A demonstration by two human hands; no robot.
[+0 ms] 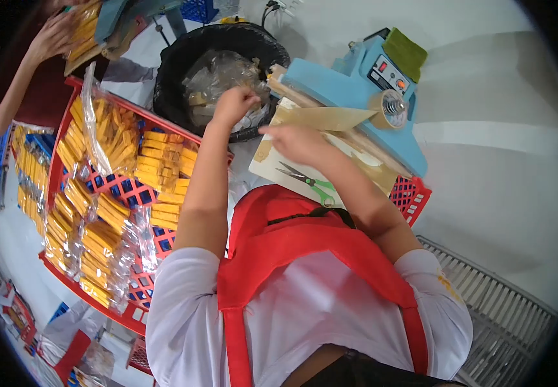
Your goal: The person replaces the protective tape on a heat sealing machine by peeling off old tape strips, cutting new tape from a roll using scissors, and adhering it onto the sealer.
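My left hand [236, 105] is closed above a black-lined bin [166, 80]; anything between its fingers is too small to make out. My right hand [295, 143] has its fingers pressed together over a board [261, 169] just right of the bin rim, and what they grip is hidden. Behind that hand, a wide strip of tan tape [330, 118] stretches from a roll [387, 108] on a light blue machine [318, 79]. Scissors with green handles [323, 188] lie open on the board, below my right hand.
A red crate [92, 298] at left holds yellow sticks [101, 240], many in clear bags. At upper left, another person's hand [53, 33] touches a yellow bundle. A green cloth [405, 53] lies on the machine. A metal rack [498, 309] stands at lower right.
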